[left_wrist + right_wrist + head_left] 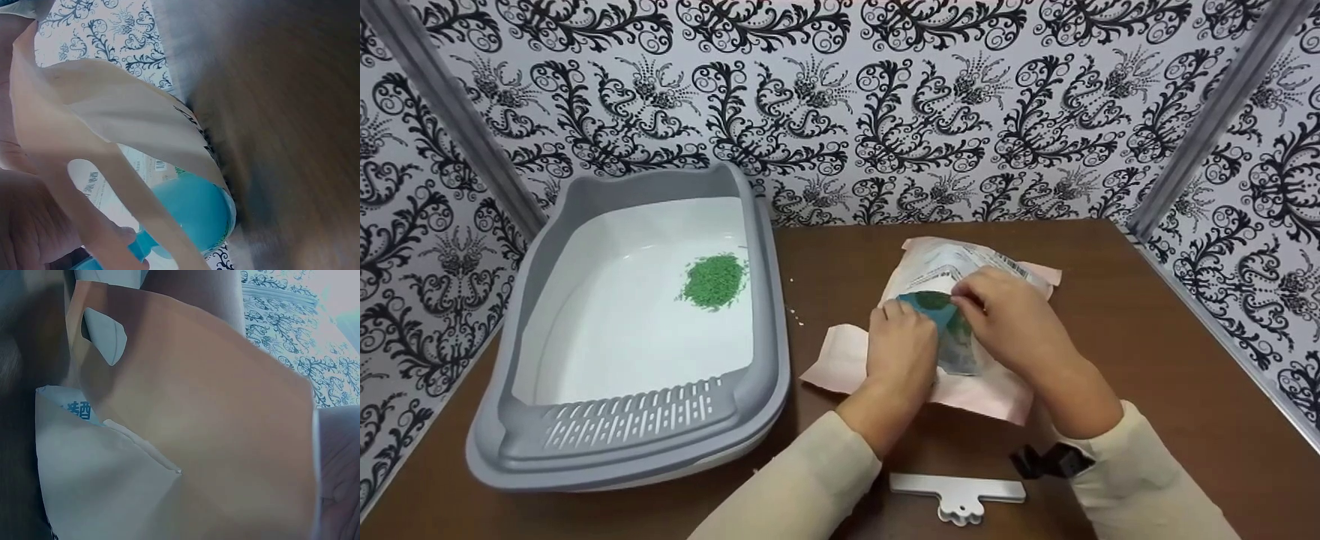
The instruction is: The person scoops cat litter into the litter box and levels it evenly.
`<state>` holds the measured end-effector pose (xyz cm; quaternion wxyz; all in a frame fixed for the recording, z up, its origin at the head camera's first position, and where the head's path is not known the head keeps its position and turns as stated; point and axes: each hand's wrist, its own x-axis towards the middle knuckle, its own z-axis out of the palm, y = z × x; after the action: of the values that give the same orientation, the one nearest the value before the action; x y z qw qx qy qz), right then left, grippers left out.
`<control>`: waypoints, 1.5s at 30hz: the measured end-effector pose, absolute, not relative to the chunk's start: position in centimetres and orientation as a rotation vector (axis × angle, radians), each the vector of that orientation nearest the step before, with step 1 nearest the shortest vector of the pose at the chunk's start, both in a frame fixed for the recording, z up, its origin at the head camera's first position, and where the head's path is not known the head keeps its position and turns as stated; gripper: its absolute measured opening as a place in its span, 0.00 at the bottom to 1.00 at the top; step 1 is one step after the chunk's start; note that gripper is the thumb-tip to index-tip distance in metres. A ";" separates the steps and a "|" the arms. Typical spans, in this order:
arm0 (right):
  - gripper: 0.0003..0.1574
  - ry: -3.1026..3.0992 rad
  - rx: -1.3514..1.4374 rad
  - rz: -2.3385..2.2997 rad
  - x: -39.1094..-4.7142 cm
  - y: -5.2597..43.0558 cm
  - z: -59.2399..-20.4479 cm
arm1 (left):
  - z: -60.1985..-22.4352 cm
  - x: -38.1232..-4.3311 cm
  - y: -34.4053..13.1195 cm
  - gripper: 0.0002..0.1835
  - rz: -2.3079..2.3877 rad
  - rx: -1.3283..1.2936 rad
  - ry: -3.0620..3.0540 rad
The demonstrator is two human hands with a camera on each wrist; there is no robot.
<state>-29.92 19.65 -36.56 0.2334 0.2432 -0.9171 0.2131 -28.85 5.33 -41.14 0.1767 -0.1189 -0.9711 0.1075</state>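
A pale pink plastic bag (851, 352) with a printed label lies on the brown table, its mouth spread open toward me. Inside that mouth is a teal scoop (194, 211), its round bowl showing in the left wrist view. My left hand (901, 341) grips the scoop's handle, part of which is hidden behind a strip of the bag. At the bag's right side, my right hand (1016, 319) pinches the edge of the opening. Green material shows beside the scoop in the head view. The flap with its cut-out hole fills much of the right wrist view.
A large litter box (772, 322) with a grey rim stands to the left. On its white floor sits a small heap of green granules (714, 281). A white bag clip (958, 489) lies near the table's front. Patterned walls (840, 112) enclose the table.
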 end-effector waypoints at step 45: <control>0.02 -2.535 0.682 0.566 -29.8 19.3 -36.5 | -42.7 -29.6 4.6 0.11 0.122 -0.289 -2.703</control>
<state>-29.80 19.30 -36.55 0.2262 0.2473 -0.9195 0.2053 -29.58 4.62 -42.66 0.2088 -0.1040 -0.9714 0.0438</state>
